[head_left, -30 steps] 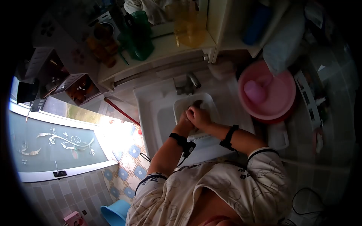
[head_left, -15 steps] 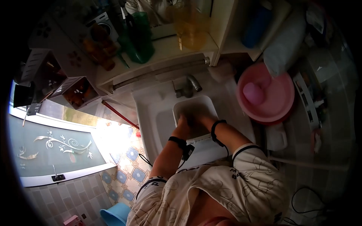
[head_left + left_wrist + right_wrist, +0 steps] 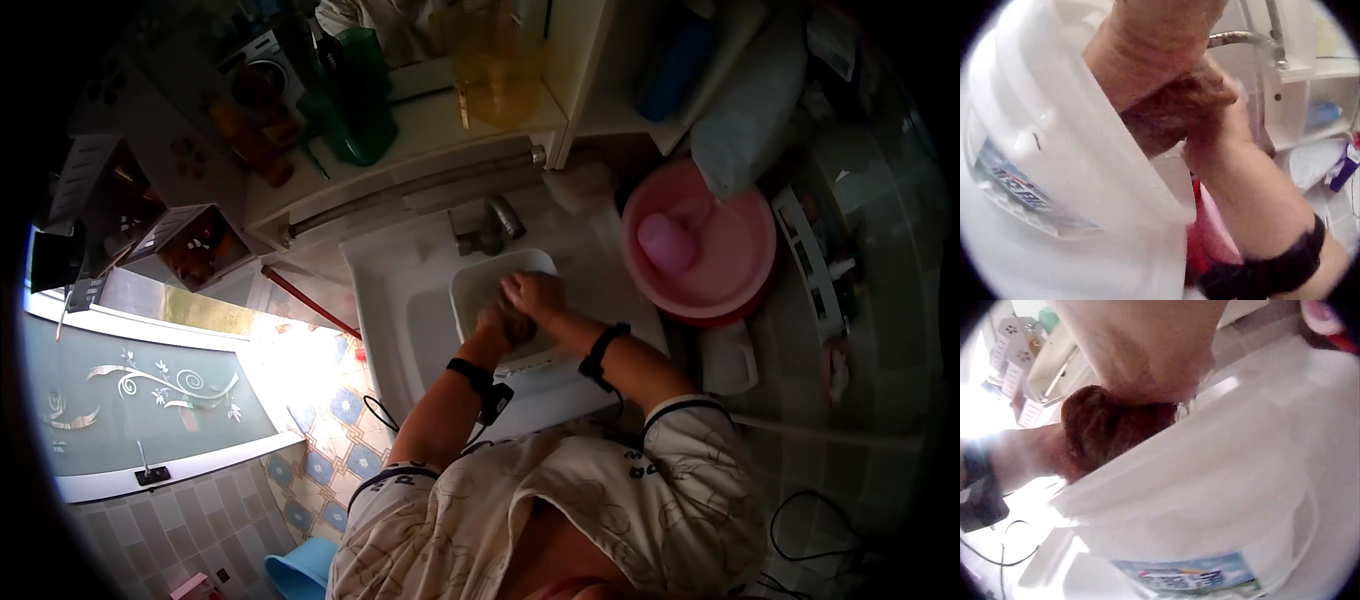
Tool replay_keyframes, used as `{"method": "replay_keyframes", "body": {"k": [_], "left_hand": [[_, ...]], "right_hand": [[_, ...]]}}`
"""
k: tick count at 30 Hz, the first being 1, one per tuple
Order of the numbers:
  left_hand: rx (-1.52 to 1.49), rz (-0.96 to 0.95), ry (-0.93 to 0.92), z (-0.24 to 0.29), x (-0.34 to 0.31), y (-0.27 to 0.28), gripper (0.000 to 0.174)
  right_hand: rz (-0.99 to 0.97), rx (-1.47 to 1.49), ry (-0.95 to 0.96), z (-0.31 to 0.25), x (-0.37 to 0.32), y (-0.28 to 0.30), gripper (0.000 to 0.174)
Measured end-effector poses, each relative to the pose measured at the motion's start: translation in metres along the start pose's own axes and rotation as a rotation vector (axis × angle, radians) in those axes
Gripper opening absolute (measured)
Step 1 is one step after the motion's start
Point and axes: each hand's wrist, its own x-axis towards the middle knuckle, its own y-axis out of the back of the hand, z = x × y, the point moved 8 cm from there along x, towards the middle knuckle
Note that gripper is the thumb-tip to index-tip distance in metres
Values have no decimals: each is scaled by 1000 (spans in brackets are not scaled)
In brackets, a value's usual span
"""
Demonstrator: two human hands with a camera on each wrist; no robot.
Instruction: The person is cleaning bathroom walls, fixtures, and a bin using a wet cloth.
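Note:
A white rectangular container (image 3: pixel 464 300) stands in the sink, a printed label (image 3: pixel 1029 194) on its side. Over its opening the left hand (image 3: pixel 493 330) and right hand (image 3: pixel 538 294) are close together. Between them is a dark brown, wet-looking, folded piece (image 3: pixel 1169 112), which the left hand (image 3: pixel 1154 53) grips from above in the left wrist view. From the other side, the right hand (image 3: pixel 1147 353) grips the same brown piece (image 3: pixel 1097 431). The container's wall hides its lower part, and most fingertips are hidden. What the brown piece is, I cannot tell.
Behind the container is a metal faucet (image 3: pixel 485 235) on the white sink (image 3: pixel 400 335). A pink basin (image 3: pixel 735 250) holding a pink scoop (image 3: pixel 668 243) stands right of it. A shelf above holds a green jug (image 3: pixel 355 110); a red pole (image 3: pixel 310 300) leans at the left.
Half a second ago both hands were lower, inside the container; now they have come up. The right hand and forearm have shifted up and outward, and the brown piece shows between the hands.

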Motion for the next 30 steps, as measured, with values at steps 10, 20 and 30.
{"method": "replay_keyframes", "body": {"k": [10, 20, 30], "left_hand": [[487, 208, -315, 61, -25, 21, 45], [1966, 210, -547, 84, -73, -69, 32], [2631, 490, -753, 184, -59, -69, 45]], "right_hand": [[-188, 108, -136, 17, 35, 12, 36], [-90, 232, -43, -28, 23, 65, 30], [-453, 7, 128, -17, -49, 8, 20]]}}
